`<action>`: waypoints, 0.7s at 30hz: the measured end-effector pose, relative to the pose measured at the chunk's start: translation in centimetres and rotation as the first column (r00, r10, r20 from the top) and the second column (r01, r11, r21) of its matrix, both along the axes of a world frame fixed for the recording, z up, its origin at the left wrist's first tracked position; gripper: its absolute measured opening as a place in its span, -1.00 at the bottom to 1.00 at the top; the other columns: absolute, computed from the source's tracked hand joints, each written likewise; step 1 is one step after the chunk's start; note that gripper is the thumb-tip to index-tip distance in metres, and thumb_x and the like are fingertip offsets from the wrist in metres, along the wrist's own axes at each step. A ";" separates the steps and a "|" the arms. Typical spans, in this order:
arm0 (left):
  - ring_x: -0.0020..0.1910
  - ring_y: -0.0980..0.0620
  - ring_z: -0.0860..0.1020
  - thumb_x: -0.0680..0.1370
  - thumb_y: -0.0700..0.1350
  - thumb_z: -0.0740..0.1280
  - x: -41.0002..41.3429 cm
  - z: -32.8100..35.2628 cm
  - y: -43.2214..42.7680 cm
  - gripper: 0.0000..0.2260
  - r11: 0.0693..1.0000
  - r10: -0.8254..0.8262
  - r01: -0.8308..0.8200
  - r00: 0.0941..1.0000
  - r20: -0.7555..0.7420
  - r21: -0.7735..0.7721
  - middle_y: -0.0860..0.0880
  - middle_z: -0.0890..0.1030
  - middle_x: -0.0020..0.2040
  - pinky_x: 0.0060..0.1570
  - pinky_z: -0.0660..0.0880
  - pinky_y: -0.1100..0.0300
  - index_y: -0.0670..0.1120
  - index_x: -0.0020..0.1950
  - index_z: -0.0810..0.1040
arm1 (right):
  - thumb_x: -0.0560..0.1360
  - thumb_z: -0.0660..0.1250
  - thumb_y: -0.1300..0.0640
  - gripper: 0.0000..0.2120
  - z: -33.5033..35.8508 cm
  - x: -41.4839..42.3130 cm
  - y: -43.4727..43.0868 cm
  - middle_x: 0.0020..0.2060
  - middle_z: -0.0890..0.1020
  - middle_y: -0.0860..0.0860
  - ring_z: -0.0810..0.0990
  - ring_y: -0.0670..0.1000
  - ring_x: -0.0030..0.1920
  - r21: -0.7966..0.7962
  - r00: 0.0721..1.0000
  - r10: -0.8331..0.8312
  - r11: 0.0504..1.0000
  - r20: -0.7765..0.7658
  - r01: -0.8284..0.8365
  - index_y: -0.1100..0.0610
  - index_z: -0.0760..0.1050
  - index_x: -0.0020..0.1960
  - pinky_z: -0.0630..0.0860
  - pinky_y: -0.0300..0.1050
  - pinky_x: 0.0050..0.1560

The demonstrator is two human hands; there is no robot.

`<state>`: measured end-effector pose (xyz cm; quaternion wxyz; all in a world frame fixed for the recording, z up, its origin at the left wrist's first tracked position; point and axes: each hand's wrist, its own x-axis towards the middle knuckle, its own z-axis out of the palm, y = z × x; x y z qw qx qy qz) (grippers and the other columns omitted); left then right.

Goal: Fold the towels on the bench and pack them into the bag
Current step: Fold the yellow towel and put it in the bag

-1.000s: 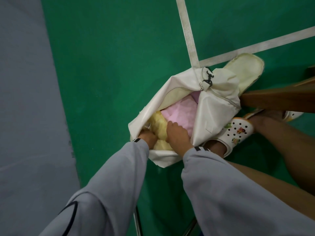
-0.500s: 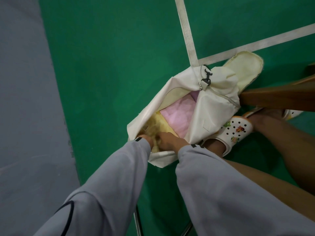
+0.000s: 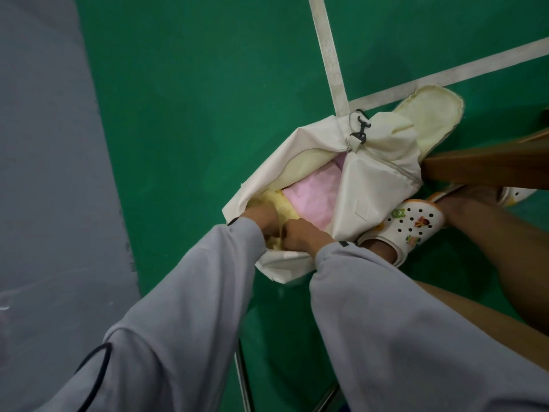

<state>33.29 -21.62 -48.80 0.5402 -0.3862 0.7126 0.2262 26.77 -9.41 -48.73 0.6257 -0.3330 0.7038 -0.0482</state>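
A cream fabric bag (image 3: 300,150) lies open on the green floor. A folded pink towel (image 3: 312,194) fills its middle, and a yellow towel (image 3: 267,200) sits at the near end. Both my hands reach into that near end. My left hand (image 3: 261,218) has its fingers curled into the yellow towel, and my right hand (image 3: 306,236) is right beside it with knuckles up, gripping the same towel. Their fingertips are buried in the cloth. The bag's flap (image 3: 433,114) lies folded back at the far end.
A wooden bench edge (image 3: 475,168) juts in from the right against the bag. A white clog (image 3: 416,224) on my foot touches the bag's right side. White court lines (image 3: 329,55) cross the floor; a grey strip (image 3: 44,173) runs along the left. Metal legs (image 3: 243,382) show below.
My right hand came off the pink towel and moved back to the near end of the bag, beside my left hand. Less of the yellow towel shows now.
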 end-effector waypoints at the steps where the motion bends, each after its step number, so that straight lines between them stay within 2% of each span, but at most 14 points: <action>1: 0.00 -0.14 0.69 0.51 -0.07 0.44 -0.4 0.2 -0.2 -0.79 0.999 0.029 -0.029 0.999 -0.024 0.015 -0.15 0.72 0.07 -0.06 0.63 0.05 -0.16 0.06 0.69 | 0.56 0.30 0.10 -0.72 0.0 -0.2 0.2 0.11 0.64 0.11 0.59 0.14 0.05 0.023 1.000 -0.014 1.000 -0.006 0.014 0.15 0.57 0.23 0.49 -0.01 0.06; 4: 0.00 -0.13 0.67 0.53 -0.04 0.43 -0.7 0.4 -0.1 -0.77 0.987 0.163 -0.162 0.968 -0.189 0.020 -0.15 0.71 0.00 -0.04 0.59 0.11 -0.18 0.04 0.70 | 0.59 0.22 0.16 -0.69 -0.2 -0.4 0.7 0.17 0.61 0.14 0.56 0.15 0.07 0.075 0.999 -0.040 0.996 -0.023 0.042 0.16 0.53 0.30 0.42 -0.04 0.02; 6: 0.03 -0.09 0.61 0.60 -0.06 0.38 -0.2 0.7 0.8 -0.77 0.991 0.131 -0.129 0.966 -0.221 0.023 -0.14 0.66 -0.03 -0.03 0.49 0.13 -0.24 0.03 0.64 | 0.59 0.21 0.15 -0.63 -0.1 -0.1 0.6 0.24 0.59 0.13 0.56 0.16 0.18 0.090 0.999 -0.043 0.995 -0.007 0.044 0.14 0.48 0.39 0.42 -0.05 0.05; 8: 0.01 -0.09 0.55 0.63 -0.08 0.31 0.2 0.9 1.8 -0.84 0.996 0.084 -0.091 0.958 -0.273 -0.013 -0.13 0.57 -0.07 -0.03 0.41 0.11 -0.17 -0.02 0.55 | 0.60 0.22 0.13 -0.60 0.1 0.1 0.5 0.28 0.58 0.12 0.55 0.16 0.25 0.095 1.000 -0.031 0.995 -0.001 0.031 0.13 0.45 0.42 0.42 -0.06 0.08; 10: -0.07 -0.06 0.50 0.62 -0.11 0.31 0.3 0.6 2.0 -0.89 0.992 0.107 -0.120 0.945 -0.309 -0.024 -0.07 0.54 -0.15 -0.07 0.35 0.13 -0.11 -0.07 0.48 | 0.59 0.25 0.12 -0.60 0.2 0.0 0.4 0.28 0.58 0.11 0.55 0.15 0.25 0.097 1.000 -0.014 0.995 -0.002 0.014 0.13 0.45 0.42 0.41 -0.06 0.08; 13: -0.10 -0.06 0.52 0.57 -0.11 0.36 0.2 0.7 1.8 -0.84 0.982 0.171 -0.187 0.937 -0.303 -0.026 0.00 0.47 -0.26 -0.09 0.37 0.12 -0.06 -0.19 0.47 | 0.56 0.31 0.06 -0.61 1.0 -0.7 0.3 0.23 0.60 0.08 0.58 0.14 0.17 0.108 0.995 0.087 0.990 0.038 -0.091 0.11 0.49 0.36 0.43 -0.02 0.03; 16: -0.16 -0.07 0.58 0.54 -0.01 0.37 -0.2 1.0 1.7 -0.79 0.981 0.169 -0.188 0.948 -0.270 -0.043 -0.03 0.55 -0.27 -0.11 0.51 0.05 -0.04 -0.25 0.49 | 0.53 0.32 0.00 -0.66 1.8 -0.8 0.3 0.16 0.61 0.06 0.59 0.13 0.11 0.115 0.973 0.221 0.967 0.060 -0.227 0.09 0.53 0.26 0.44 0.02 0.00; 18: -0.24 -0.06 0.57 0.53 0.06 0.35 -0.4 1.2 1.8 -0.75 0.974 0.221 -0.224 0.948 -0.229 0.013 -0.06 0.59 -0.28 -0.14 0.55 0.03 -0.08 -0.25 0.53 | 0.54 0.34 0.03 -0.67 2.0 -0.3 0.4 0.16 0.63 0.07 0.60 0.14 0.12 0.120 0.969 0.243 0.962 0.034 -0.246 0.12 0.55 0.26 0.45 0.01 0.00; 21: -0.20 -0.09 0.57 0.59 0.09 0.30 -0.6 1.3 2.2 -0.70 0.968 0.251 -0.243 0.947 -0.203 0.065 -0.08 0.61 -0.24 -0.01 0.56 -0.01 -0.09 -0.23 0.55 | 0.57 0.33 0.09 -0.70 2.5 0.2 0.2 0.19 0.63 0.09 0.60 0.15 0.17 0.125 0.966 0.255 0.961 -0.043 -0.248 0.14 0.55 0.27 0.49 0.02 0.11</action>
